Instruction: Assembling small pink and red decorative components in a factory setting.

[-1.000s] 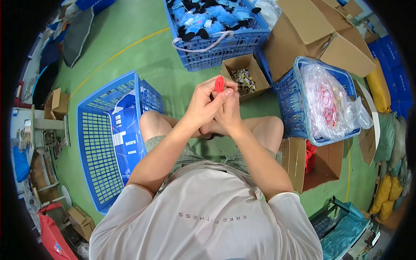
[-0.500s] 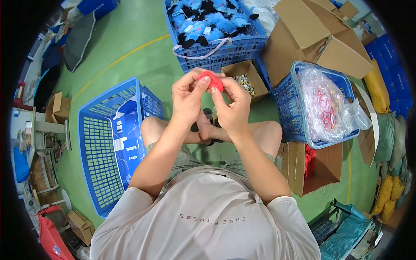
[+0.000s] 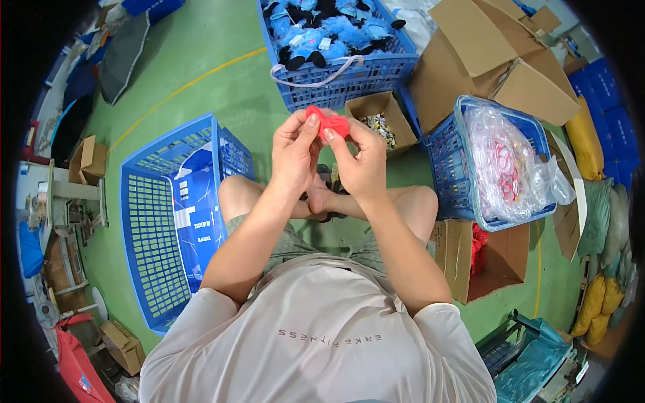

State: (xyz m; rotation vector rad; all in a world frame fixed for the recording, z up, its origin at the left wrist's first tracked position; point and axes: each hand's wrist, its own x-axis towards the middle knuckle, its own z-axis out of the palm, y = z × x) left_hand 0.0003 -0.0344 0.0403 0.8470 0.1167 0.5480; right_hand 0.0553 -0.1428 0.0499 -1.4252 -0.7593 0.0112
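Seated person on green floor, ringed by containers. Ahead, a blue plastic lattice crate (image 3: 349, 70) was heaped with blue and black plush toys (image 3: 322, 27); a pale strap hung over its near wall. Just beside it, toward the person, a small open brown cardboard box (image 3: 376, 107) held a jumble of small mixed-colour pieces (image 3: 381, 126), too small to tell apart. To the right, a second blue plastic lattice basket (image 3: 443, 151) carried a clear plastic bag (image 3: 504, 168) stuffed with pink and red items. Below that basket, an open cardboard carton (image 3: 497, 258) showed red material (image 3: 478, 245) at its inner edge. Behind, a large brown cardboard box (image 3: 484, 50) stood with flaps open, contents not visible. To the left, a long blue plastic lattice crate (image 3: 151, 228) lay at the person's knee, with a flat blue printed sheet or bag (image 3: 198, 211) in it. Small red soft piece (image 3: 329, 122) was held up in front of the chest, above the knees, between the two hands. It looked crumpled, bright red, lumpy; its exact form could not be told. Left hand (image 3: 295, 158) pinched its left end between thumb and fingertips; right hand (image 3: 359, 161) gripped its right end with thumb on top, fingers curled behind.
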